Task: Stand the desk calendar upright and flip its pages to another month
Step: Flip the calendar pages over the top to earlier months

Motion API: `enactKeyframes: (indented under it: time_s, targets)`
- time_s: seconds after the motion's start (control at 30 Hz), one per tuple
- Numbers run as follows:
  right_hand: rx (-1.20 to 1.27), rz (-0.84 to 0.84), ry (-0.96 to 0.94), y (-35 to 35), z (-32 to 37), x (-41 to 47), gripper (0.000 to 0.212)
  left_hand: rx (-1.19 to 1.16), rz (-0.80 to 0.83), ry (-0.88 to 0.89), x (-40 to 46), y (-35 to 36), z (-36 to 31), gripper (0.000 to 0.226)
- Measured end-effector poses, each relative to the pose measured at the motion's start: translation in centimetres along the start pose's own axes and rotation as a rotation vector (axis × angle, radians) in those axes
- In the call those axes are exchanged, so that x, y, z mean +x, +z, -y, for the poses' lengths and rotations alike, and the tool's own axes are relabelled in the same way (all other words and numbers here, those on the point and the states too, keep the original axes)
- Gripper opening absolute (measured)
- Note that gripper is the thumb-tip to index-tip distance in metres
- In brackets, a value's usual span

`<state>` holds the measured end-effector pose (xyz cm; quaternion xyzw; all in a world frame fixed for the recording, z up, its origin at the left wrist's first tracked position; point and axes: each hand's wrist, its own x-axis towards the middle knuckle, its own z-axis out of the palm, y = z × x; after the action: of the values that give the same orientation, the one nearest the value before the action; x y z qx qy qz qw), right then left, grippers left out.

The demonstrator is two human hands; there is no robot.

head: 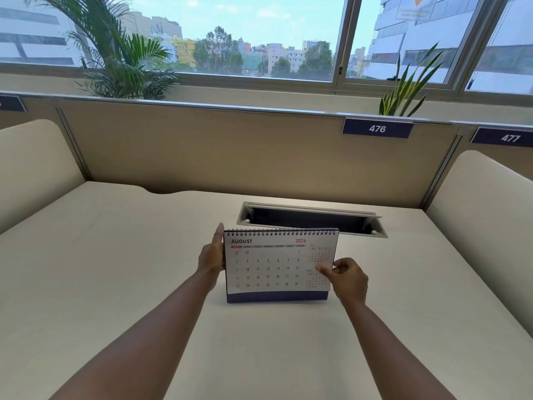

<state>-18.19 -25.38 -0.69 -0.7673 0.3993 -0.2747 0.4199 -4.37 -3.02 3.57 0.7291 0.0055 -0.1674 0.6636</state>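
Your desk calendar (277, 264) stood upright on the cream desk (115, 255), open at August, just before the open cable tray (311, 217). Your left hand (212, 256) gripped its left edge; your right hand (344, 277) pinched the page's right edge. City windows (259, 36) rose behind the partition (202, 151).

An office — numbered desk label (377, 128) on a cubicle partition (202, 145), city buildings beyond the windows (259, 39).

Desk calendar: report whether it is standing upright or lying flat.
Upright. The desk calendar stands on its dark base on the desk, spiral binding on top, August page facing the camera, left hand steadying its edge.
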Motion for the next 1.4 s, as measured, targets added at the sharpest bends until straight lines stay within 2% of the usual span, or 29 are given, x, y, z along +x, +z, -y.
enactKeyframes:
  time_s: [0.2, 0.5, 0.63, 1.03, 1.27, 1.4]
  targets:
    - [0.04, -0.066, 0.0, -0.8, 0.3, -0.4, 0.044, 0.024, 0.106, -0.007, 0.2, 0.6, -0.6, 0.052]
    - [0.102, 0.063, 0.034, -1.4, 0.1, -0.7, 0.03, 0.055, 0.174, -0.067, 0.6, 0.8, -1.0, 0.05]
    - [0.153, 0.074, 0.044, -0.9, 0.4, -1.2, 0.038, 0.094, 0.234, -0.105, 0.8, 0.5, -1.3, 0.048]
    - [0.213, 0.253, 0.092, -2.8, -0.2, -0.4, 0.028, 0.134, 0.226, -0.124, 0.7, 0.5, -1.5, 0.047]
    - [0.184, 0.245, 0.049, -3.1, 0.1, -0.8, 0.029, 0.164, 0.276, -0.163, 0.2, 0.0, -1.9, 0.071]
    - [0.154, 0.229, 0.021, -3.3, 0.5, -0.9, 0.028, 0.183, 0.288, -0.169, 0.1, -0.3, -2.0, 0.076]
